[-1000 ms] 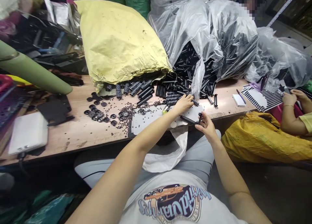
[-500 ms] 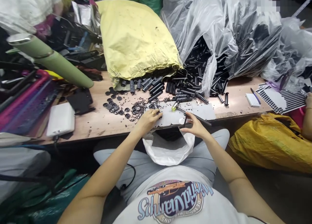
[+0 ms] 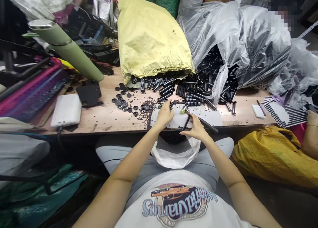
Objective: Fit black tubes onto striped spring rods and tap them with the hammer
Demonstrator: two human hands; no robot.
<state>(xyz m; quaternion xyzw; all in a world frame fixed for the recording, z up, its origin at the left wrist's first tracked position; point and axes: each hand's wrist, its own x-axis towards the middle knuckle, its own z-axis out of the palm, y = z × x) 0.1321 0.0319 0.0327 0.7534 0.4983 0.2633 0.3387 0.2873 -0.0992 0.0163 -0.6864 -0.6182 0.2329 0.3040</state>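
My left hand (image 3: 165, 115) is over the light grey plates at the table's front, its fingers closed on a dark studded roller (image 3: 171, 104), mostly hidden by the hand. My right hand (image 3: 196, 128) pinches a slim black tube (image 3: 186, 122), tilted, between thumb and fingers near the table edge. Beside that hand lies a hammer-like tool (image 3: 209, 125) with a yellow-green head and a dark handle. Black tubes and studded rollers (image 3: 193, 99) are heaped behind. Small black discs (image 3: 123, 104) and tiny dark beads are scattered to the left.
A yellow sack (image 3: 154, 39) and clear plastic bags (image 3: 213, 29) stand behind the heap. A white bag (image 3: 174, 158) hangs open at my lap. Left are a green flask (image 3: 72, 52) and a white box (image 3: 66, 110). Another person's arm (image 3: 311, 132) is at far right.
My left hand has moved right and away from me, with the studded roller at its fingertips. The tube in my right hand leans more. The whole view has shifted slightly.
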